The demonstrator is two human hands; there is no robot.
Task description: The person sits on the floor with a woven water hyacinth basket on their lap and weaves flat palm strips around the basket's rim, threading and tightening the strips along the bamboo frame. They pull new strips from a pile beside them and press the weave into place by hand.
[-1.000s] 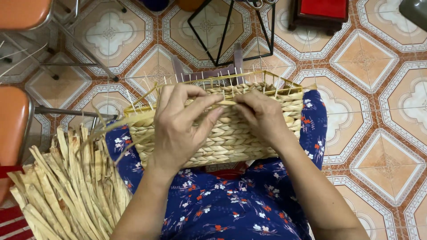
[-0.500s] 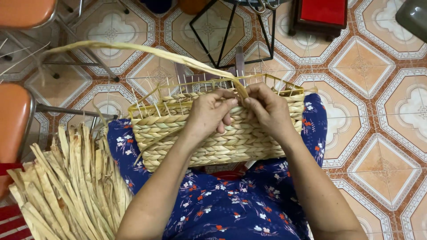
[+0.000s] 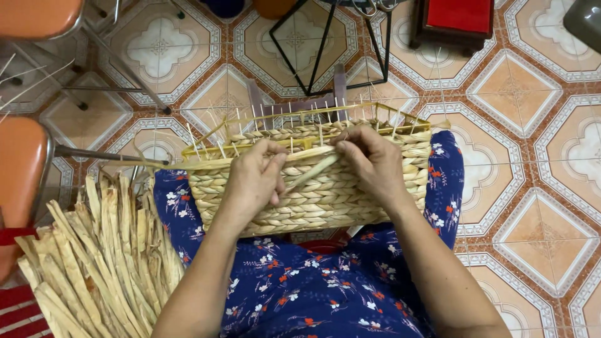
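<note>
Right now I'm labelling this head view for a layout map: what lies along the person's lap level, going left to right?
Orange chair seat → bundle of dried straw strips → left hand → right hand → patterned floor tiles.

The woven basket [image 3: 313, 188] fills the lap, and thin upright stakes [image 3: 320, 128] bristle along its rim, blocking any reach straight over the top. To the left, a heap of dried straw strips [image 3: 94, 263] and an orange chair [image 3: 22, 181] crowd the floor. The tiled floor [image 3: 532, 188] to the right lies open, while a black metal frame [image 3: 332, 44] and a red stool [image 3: 457, 22] stand beyond the basket.
</note>
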